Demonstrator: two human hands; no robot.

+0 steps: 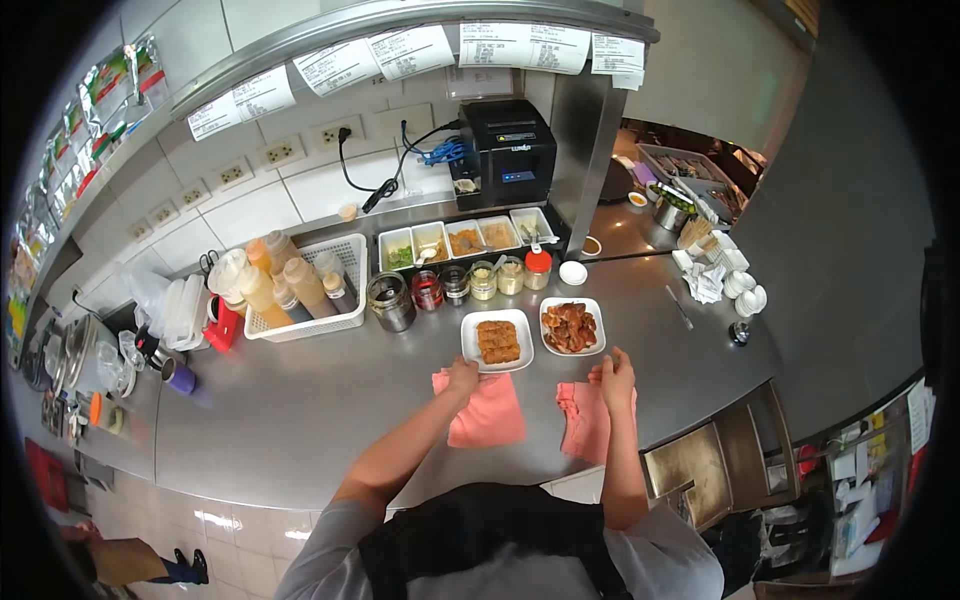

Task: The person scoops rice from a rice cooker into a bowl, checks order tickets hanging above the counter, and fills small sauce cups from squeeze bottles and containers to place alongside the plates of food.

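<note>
A square white plate (527, 362) with browned, rolled or sliced food (498, 341) stands on the steel counter. At its lower left corner my left hand (463, 376) is closed on the rim. Part of a folded pink cloth (487, 415) lies under that hand and wrist. To the right is a second square white plate (598, 312), heaped with glazed, reddish-brown meat pieces (570, 328). My right hand (617, 375) is just below this plate's lower right corner, fingers apart, over the edge of another pink cloth (585, 425).
Behind the plates stand several jars (455, 286) and a row of white condiment tubs (464, 240). A white basket (350, 312) of squeeze bottles is at the left, with a black printer (508, 155) at the back. A utensil (679, 307) lies at the right; paper slips (525, 46) hang overhead.
</note>
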